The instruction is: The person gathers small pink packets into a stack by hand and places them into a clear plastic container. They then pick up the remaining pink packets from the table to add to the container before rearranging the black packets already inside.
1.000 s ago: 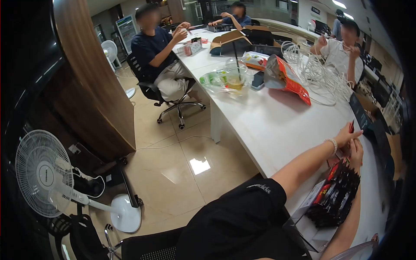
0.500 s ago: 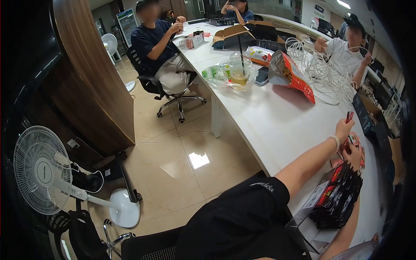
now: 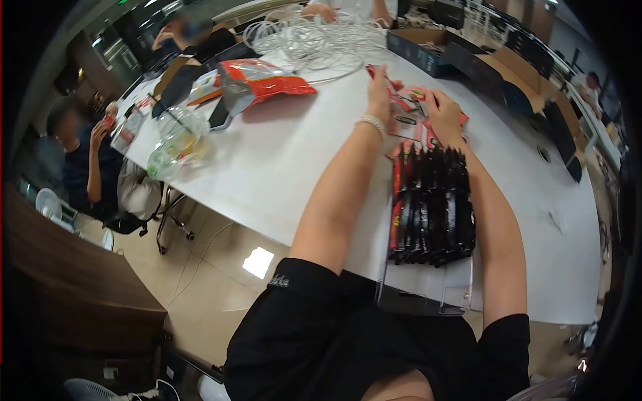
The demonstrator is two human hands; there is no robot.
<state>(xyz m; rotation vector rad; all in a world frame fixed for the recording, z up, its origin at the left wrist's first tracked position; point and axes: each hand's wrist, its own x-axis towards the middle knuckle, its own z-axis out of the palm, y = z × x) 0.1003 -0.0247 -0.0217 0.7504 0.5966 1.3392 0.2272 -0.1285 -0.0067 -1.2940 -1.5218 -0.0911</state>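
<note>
Long white table (image 3: 294, 160) carries, at its near edge, a clear plastic tray (image 3: 428, 287) holding a packed row of black and red sachets (image 3: 431, 204). Just beyond that row, loose red packets (image 3: 413, 117) lie flat on the tabletop. Left hand (image 3: 378, 93) pinches a small red packet (image 3: 372, 70) above them; right hand (image 3: 443, 115) rests on the loose packets, fingers curled, grip unclear.

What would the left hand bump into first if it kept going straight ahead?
Probably the pile of white cable. The left hand points up the table past the red packets, though depth is hard to judge.
</note>
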